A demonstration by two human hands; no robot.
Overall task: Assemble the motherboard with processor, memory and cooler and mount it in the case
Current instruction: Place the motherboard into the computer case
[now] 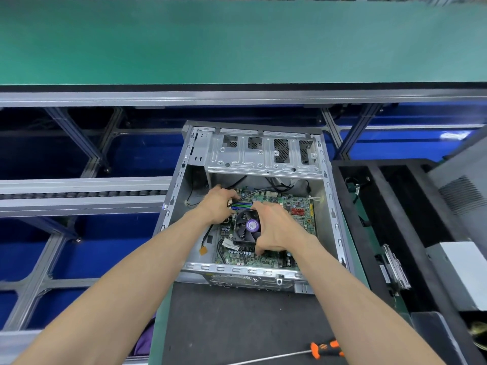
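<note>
Case (330, 196): an open silver metal case lay on its side on the desk (224, 325), its open face turned up, with a perforated drive cage across its far end.
Motherboard (300, 214): a green board sat flat inside the case, on the case floor below the drive cage.
Cooler (246, 229): a black fan with a purple round label stood on the motherboard, near the board's middle.
Memory slots (241, 206): blue and green slots lay just beyond the cooler, partly hidden by the hands.
Left hand (217, 205): it reached into the case at the far-left corner of the cooler, fingers curled over the board's edge near a black cable (253, 193); whether it gripped anything could not be told.
Right hand (276, 227): it was grasping the cooler, fingers bent over the far side and thumb at the near edge.
Screwdriver (326, 349): an orange-and-black handled tool lay on the desk, near the right forearm, well apart from the case.
Tray (369, 233): a black compartmented tray stood just to the right of the case.
</note>
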